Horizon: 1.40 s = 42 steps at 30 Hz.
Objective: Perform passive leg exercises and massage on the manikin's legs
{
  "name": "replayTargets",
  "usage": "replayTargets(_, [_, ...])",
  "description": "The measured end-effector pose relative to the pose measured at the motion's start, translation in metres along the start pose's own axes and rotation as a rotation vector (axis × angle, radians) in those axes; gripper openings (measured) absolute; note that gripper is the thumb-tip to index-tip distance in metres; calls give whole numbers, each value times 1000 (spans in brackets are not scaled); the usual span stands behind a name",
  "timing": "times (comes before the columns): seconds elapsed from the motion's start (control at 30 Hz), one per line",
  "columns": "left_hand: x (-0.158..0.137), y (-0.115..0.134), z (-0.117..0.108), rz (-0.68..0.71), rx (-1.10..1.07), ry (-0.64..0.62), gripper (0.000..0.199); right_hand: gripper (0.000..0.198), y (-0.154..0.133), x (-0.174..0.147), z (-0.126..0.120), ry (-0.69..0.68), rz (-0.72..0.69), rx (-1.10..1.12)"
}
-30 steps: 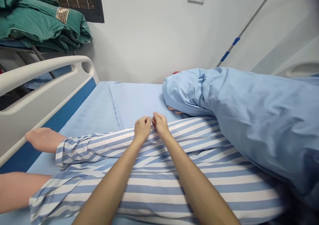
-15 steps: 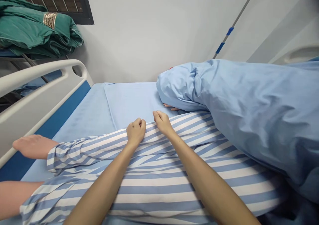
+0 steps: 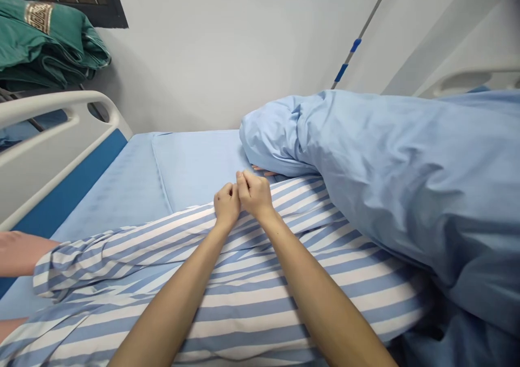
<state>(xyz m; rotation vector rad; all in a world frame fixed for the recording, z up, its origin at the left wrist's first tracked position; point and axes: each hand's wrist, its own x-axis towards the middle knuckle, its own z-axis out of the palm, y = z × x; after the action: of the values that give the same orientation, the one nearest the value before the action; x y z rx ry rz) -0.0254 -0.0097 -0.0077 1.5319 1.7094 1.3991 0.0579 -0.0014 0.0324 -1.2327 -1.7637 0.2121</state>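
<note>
My left hand (image 3: 227,204) is closed in a fist over the far leg of the blue-and-white striped trousers (image 3: 260,307). Against it, thumb side to thumb side, rests my right hand (image 3: 255,193), its fingers curled in too. Whatever lies inside either fist, if anything, is hidden. The trousers are on a figure lying on the bed, whose smooth, plastic-looking foot (image 3: 24,253) shows at the left. Fingertips of the figure's hand (image 3: 265,172) peek out beneath a folded light blue quilt (image 3: 365,155), just beyond my right hand.
Light blue sheeting (image 3: 195,161) covers the bed on its far side. A cream and blue bed end board (image 3: 52,155) rises at the left. Green folded cloth (image 3: 52,47) is piled behind it. A thin pole with blue clamps (image 3: 348,58) stands by the wall (image 3: 195,47).
My two fists have come together from a small gap and now touch. The view has shifted a little to the right, so the foot sits nearer the left edge.
</note>
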Motion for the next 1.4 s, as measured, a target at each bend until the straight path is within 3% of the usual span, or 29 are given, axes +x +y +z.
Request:
replayTargets(0.13, [4, 9, -1, -1, -24, -4, 33, 36, 21, 6, -2, -1, 128, 7])
replayTargets(0.27, [8, 30, 8, 34, -185, 25, 34, 37, 43, 10, 10, -32, 225, 122])
replayTargets(0.43, [5, 27, 23, 9, -67, 46, 33, 36, 34, 16, 0, 100, 323, 286])
replayTargets(0.6, [3, 19, 27, -27, 90, -5, 32, 36, 31, 19, -37, 409, 210, 27])
replayTargets(0.67, [3, 21, 26, -38, 106, -26, 32, 36, 42, 16, -42, 394, 272, -91])
replayTargets(0.8, [3, 19, 13, -12, 27, -156, 29, 33, 67, 6, -34, 213, 357, -270])
replayTargets(0.87, [3, 10, -5, -11, -32, -245, 28, 34, 71, 4, -30, 211, 357, -299])
replayTargets(0.93, [5, -5, -36, -47, -34, -244, 28, 35, 71, 4, -29, 206, 366, -300])
replayTargets(1.13, [-4, -56, -179, -114, 91, -6, 34, 34, 63, 8, -30, 119, 454, -309])
replayTargets(1.27, [-42, -71, -266, -171, 66, 68, 37, 30, 63, 7, -29, 110, 467, -294])
replayTargets(1.33, [-70, -75, -290, -212, 38, 92, 39, 30, 61, 8, -29, 112, 459, -269])
replayTargets(1.4, [-95, -79, -299, -224, 59, 71, 39, 32, 55, 9, -29, 105, 480, -271])
